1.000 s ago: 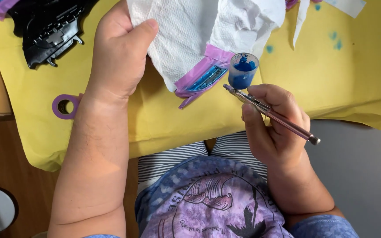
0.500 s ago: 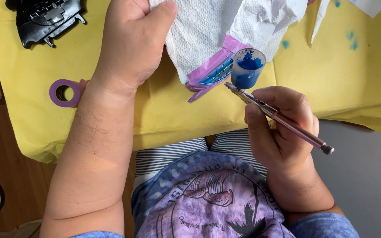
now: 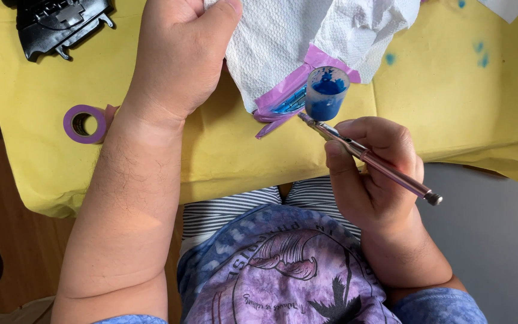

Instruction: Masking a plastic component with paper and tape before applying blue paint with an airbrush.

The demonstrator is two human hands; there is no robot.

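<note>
Fingers [image 3: 355,141] of the right hand [image 3: 373,174] pinch the airbrush [image 3: 367,159] mid-barrel like a pen, its blue paint cup [image 3: 326,93] upright, tip just beside the taped part [image 3: 289,99]. Left hand [image 3: 181,54] clenches the part by its paper wrap [image 3: 271,42], above the yellow table [image 3: 229,156]. Light and stiff, the airbrush probably spills if tilted; the wrap looks soft and crushable.
</note>
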